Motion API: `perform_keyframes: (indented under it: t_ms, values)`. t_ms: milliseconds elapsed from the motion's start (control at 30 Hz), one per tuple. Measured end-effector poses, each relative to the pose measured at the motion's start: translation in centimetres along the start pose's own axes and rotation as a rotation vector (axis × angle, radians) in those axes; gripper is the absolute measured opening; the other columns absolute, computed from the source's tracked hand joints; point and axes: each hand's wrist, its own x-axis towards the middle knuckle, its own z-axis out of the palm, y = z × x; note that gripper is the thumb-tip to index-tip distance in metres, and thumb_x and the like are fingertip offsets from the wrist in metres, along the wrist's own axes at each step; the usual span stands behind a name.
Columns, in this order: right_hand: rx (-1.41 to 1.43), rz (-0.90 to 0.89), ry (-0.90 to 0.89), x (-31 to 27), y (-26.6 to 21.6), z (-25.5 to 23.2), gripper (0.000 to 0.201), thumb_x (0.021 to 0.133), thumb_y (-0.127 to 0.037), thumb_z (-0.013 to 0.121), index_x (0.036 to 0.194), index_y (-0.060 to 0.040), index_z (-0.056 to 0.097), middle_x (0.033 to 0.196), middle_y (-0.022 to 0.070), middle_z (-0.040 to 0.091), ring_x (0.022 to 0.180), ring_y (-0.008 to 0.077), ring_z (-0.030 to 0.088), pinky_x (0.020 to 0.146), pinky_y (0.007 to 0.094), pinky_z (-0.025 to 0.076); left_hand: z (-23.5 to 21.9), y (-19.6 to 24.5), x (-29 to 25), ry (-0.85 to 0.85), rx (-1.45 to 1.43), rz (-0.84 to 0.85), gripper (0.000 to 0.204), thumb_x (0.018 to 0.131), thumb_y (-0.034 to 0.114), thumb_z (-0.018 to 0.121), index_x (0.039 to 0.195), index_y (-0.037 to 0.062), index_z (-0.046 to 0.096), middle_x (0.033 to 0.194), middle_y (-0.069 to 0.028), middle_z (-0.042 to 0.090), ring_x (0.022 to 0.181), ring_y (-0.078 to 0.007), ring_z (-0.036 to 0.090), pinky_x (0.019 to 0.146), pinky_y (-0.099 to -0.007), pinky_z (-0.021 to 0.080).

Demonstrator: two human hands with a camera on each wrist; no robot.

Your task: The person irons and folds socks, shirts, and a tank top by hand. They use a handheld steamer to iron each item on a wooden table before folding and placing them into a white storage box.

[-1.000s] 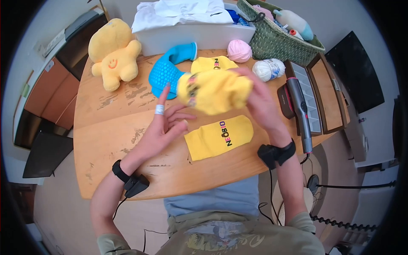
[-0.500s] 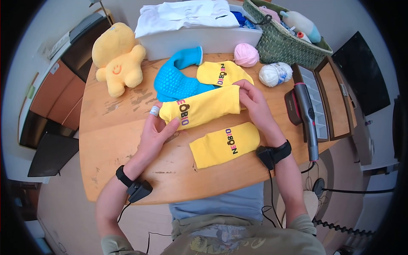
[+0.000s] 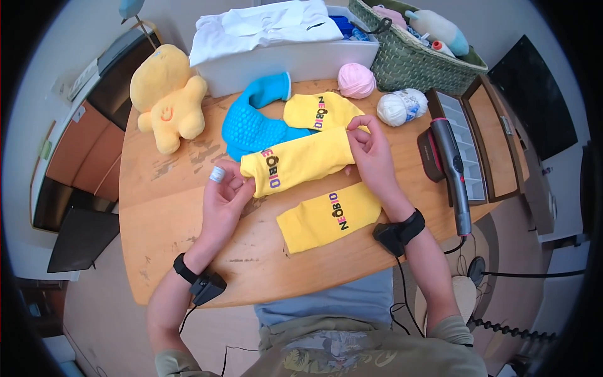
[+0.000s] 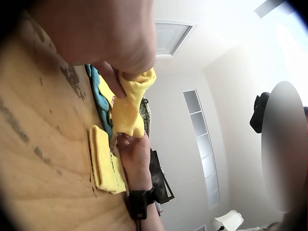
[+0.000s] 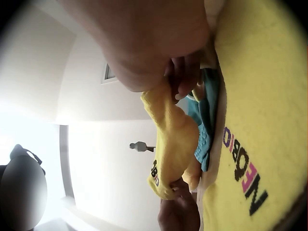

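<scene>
A yellow sock (image 3: 301,160) with NEOBIO lettering is stretched between both hands above the table. My left hand (image 3: 223,198) pinches its left end near the lettering, a white band around one finger. At the other end, my right hand (image 3: 374,151) pinches the edge between thumb and fingers. A second yellow sock (image 3: 326,220) lies flat on the table, nearer the body. Behind the held one rest another yellow sock (image 3: 317,112) and a blue sock (image 3: 251,122) with raised dots. In the right wrist view the held sock (image 5: 173,130) hangs between the two hands.
At the back stand a white box (image 3: 282,66) with a white garment on it and a green woven basket (image 3: 421,66). Pink yarn (image 3: 357,80), white yarn (image 3: 402,107), a hair styling tool (image 3: 452,163) and a compartment box (image 3: 468,147) are to the right. A yellow plush toy (image 3: 169,100) sits left.
The yellow sock, earlier blurred in the right hand alone, is now held lengthwise by both hands. The left hand came to its left end, and its fingers have since curled in.
</scene>
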Motion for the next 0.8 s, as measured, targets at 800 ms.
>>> perform_keyframes:
  t_ms: [800]
  values:
    - [-0.339, -0.233, -0.302, -1.4, 0.0, 0.6, 0.024, 0.099, -0.014, 0.073, 0.095, 0.0014, 0.055, 0.097, 0.004, 0.053, 0.082, 0.008, 0.055, 0.065, 0.024, 0.05, 0.6, 0.1, 0.1, 0.104, 0.472, 0.161, 0.024, 0.089, -0.001, 0.08, 0.111, -0.0005, 0.069, 0.13, -0.0064, 0.054, 0.096, -0.0105, 0.059, 0.082, -0.0251, 0.052]
